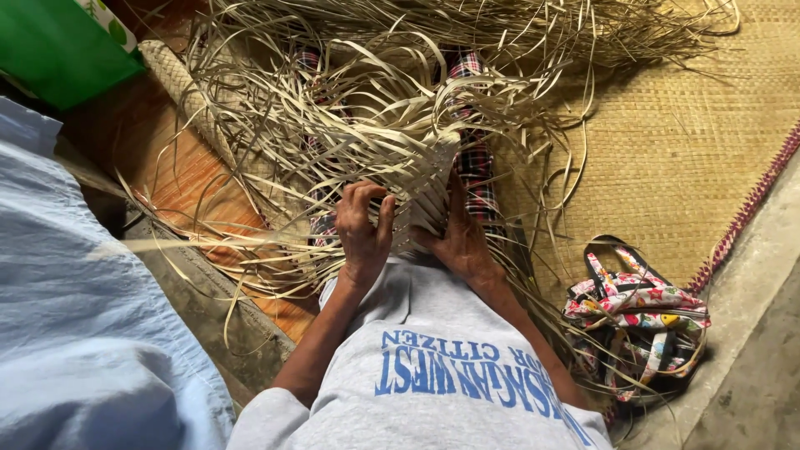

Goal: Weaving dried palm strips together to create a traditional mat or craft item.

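Both hands (412,229) around woven strip piece (425,187) between them

Both hands (364,227) (457,237) curled (fingers bent)

floral cloth bag (635,321) (on the woven floor mat (683,150)), green box (58,42), pale blue cloth (75,333)

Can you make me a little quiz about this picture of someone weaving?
1. True or false: both hands rest on the woven piece.
2. What lies on the mat beside the person's right arm? A) a flowery bag B) a red bucket C) a book
3. Fill in: the loose strips spreading out from the weaving are pale ____ in colour.

Key: 1 true: the left hand and right hand both grip it. 2 A, the flowery bag. 3 straw.
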